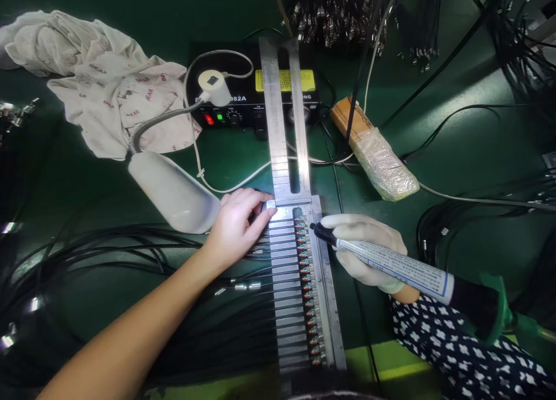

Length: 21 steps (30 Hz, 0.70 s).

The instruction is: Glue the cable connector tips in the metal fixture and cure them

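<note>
A long metal fixture point(285, 284) lies lengthwise in front of me, with several black cables set in its slots. Their small connector ends point(306, 270), with bits of orange and green, line up along its right side. My left hand point(237, 226), bare, is closed at the fixture's upper left edge, thumb and forefinger pinching the end of a metal crossbar point(271, 204). In my gloved right hand point(369, 246) is a glue dispensing syringe point(397, 268), held tilted like a pen. Its dark tip is close to the uppermost connectors; whether it touches them I cannot tell.
Behind the fixture stands a black dispenser controller point(245, 113) with lit red and green lights. A white gooseneck lamp point(174, 191) and a printed cloth point(130, 105) are at left. A plastic-wrapped block point(376, 151) lies right of the controller. Loose black cables point(143, 243) spread leftward.
</note>
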{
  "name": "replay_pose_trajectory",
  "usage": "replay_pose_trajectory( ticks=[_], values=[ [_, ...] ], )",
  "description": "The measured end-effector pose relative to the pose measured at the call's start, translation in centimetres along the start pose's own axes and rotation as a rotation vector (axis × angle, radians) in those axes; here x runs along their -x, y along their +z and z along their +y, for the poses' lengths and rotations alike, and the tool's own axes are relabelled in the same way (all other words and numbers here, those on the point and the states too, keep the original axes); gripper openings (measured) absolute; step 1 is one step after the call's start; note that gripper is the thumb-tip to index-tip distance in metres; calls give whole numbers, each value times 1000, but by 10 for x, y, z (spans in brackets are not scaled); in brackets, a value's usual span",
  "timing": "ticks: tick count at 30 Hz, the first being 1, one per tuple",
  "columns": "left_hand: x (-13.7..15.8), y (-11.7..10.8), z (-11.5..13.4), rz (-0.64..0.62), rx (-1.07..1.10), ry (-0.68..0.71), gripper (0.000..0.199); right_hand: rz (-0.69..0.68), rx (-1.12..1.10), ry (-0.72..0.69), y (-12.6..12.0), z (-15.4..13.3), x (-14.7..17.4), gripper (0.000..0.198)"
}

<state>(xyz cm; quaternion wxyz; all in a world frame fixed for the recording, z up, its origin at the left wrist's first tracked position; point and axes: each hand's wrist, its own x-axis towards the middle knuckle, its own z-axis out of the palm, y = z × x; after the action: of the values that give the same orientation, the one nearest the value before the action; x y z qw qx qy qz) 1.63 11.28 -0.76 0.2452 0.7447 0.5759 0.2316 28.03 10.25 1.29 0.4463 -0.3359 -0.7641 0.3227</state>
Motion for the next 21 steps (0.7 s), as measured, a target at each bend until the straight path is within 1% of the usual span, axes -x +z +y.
replay_pose_trajectory(
  ticks=[5, 16, 21],
  values=[
    [0, 0, 0, 3, 0, -1, 20, 11, -14, -15, 1, 0, -2, 25],
    [0, 0, -1, 2, -9, 0, 20, -2, -3, 28, 1, 1, -2, 24],
    [0, 0, -1, -3, -9, -7, 20, 14, -13, 4, 2, 1, -3, 24]
  ],
)
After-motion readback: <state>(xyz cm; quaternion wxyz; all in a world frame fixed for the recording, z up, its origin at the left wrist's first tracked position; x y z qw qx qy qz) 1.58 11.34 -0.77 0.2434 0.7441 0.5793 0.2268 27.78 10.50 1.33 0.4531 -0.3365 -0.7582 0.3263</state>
